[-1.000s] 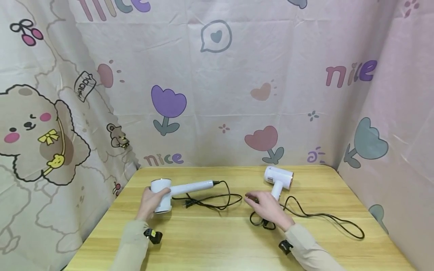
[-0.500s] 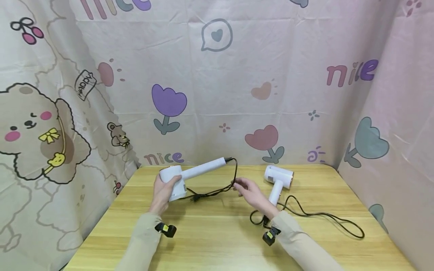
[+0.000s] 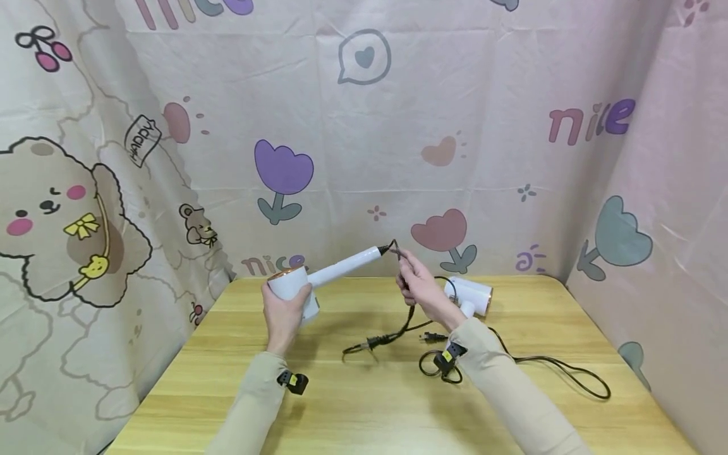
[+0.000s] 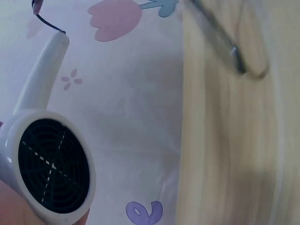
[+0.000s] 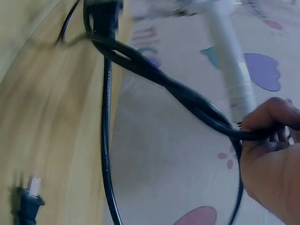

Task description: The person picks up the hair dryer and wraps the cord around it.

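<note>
A white hair dryer (image 3: 345,268) is held above the wooden table, its handle slanting up to the right. My left hand (image 3: 282,317) grips its barrel, thumb on the near side. The left wrist view shows the dryer's round dark grille (image 4: 54,166). Close to the handle's end, my right hand (image 3: 422,287) holds the black power cord (image 3: 409,319) between curled fingers. In the right wrist view, twisted strands of the cord (image 5: 178,93) run out of that hand (image 5: 272,154). Lower down hangs the cord's bundled part with a plug (image 3: 372,342), blurred in the left wrist view.
A second white hair dryer (image 3: 474,297) lies at the table's back right, its handle partly behind my right wrist. Its black cord (image 3: 560,362) loops rightward over the table (image 3: 352,411). A two-pin plug (image 3: 433,337) lies near the right sleeve. Patterned curtains (image 3: 364,158) enclose the table.
My left hand has lifted the hair dryer off the table and moved it rightward. My right hand has moved left and up, taken hold of its cord and raised it.
</note>
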Available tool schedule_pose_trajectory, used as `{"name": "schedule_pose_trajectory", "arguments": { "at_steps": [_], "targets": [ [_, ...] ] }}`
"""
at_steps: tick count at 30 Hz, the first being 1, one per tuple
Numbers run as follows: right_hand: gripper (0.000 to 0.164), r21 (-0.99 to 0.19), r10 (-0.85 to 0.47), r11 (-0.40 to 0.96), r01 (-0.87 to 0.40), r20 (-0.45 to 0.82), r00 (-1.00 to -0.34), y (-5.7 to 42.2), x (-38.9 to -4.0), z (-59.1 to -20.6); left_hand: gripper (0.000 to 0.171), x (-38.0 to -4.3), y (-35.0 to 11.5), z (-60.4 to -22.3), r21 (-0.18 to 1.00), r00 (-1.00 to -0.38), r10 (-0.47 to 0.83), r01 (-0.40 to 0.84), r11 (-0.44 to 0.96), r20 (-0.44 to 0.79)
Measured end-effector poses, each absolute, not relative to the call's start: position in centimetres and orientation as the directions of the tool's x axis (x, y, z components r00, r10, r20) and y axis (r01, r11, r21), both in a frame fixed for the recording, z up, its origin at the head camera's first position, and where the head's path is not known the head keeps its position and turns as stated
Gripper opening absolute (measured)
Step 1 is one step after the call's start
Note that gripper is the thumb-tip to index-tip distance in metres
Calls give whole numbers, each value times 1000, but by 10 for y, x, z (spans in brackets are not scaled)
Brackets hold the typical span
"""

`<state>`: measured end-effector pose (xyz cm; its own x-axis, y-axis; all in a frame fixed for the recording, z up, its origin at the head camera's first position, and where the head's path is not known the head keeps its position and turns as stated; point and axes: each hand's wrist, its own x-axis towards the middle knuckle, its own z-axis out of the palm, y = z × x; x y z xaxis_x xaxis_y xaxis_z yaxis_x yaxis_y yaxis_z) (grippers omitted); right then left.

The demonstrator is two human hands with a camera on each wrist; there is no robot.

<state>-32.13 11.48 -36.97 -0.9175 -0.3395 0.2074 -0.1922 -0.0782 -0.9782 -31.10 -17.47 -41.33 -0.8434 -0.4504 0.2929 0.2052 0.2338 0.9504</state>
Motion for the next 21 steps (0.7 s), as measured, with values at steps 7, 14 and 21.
{"name": "schedule_pose_trajectory", "arguments": {
  "at_steps": [7, 14, 21],
  "targets": [
    [32, -973, -347, 122, -198, 145, -926, 112, -324, -388, 83, -308, -167, -417, 952, -894, -361, 187, 242, 267],
    [35, -964, -344, 219, -149, 66, -937, 120, -326, -397, 78, -309, -164, -422, 973, -937, -270, 196, 122, 222],
    [28, -985, -572, 142, -101, 2, -820, 138, -329, -395, 71, -314, -172, -420, 981, -972, -159, 157, 114, 175]
  ]
}}
